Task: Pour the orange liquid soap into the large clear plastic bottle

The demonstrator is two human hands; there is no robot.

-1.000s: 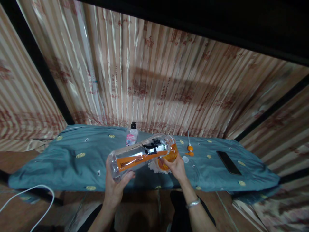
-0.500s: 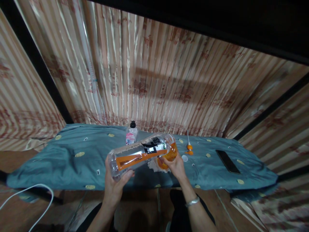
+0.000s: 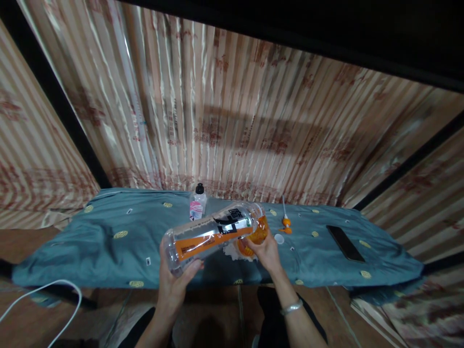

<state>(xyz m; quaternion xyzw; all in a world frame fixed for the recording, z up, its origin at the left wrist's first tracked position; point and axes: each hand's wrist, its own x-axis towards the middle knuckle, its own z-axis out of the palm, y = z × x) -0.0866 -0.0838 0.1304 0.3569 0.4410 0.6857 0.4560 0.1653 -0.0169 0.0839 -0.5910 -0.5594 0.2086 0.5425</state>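
Note:
I hold a large clear plastic bottle (image 3: 210, 233) with an orange and black label, tipped nearly flat over a blue-green cloth (image 3: 108, 241). My left hand (image 3: 176, 280) grips its base end. Orange liquid has collected at the neck end. My right hand (image 3: 266, 251) steadies a small orange container (image 3: 250, 244) under the bottle's mouth, which rests on a white patch of the cloth. A small white cap (image 3: 279, 238) lies just right of my right hand.
A small bottle with a black cap and pink label (image 3: 197, 203) stands behind. An orange pump nozzle (image 3: 285, 220) and a dark phone (image 3: 345, 242) lie to the right. A white cable (image 3: 39, 290) loops at lower left. Striped curtains hang behind.
The bottle and both hands have barely moved; only the view has shifted slightly.

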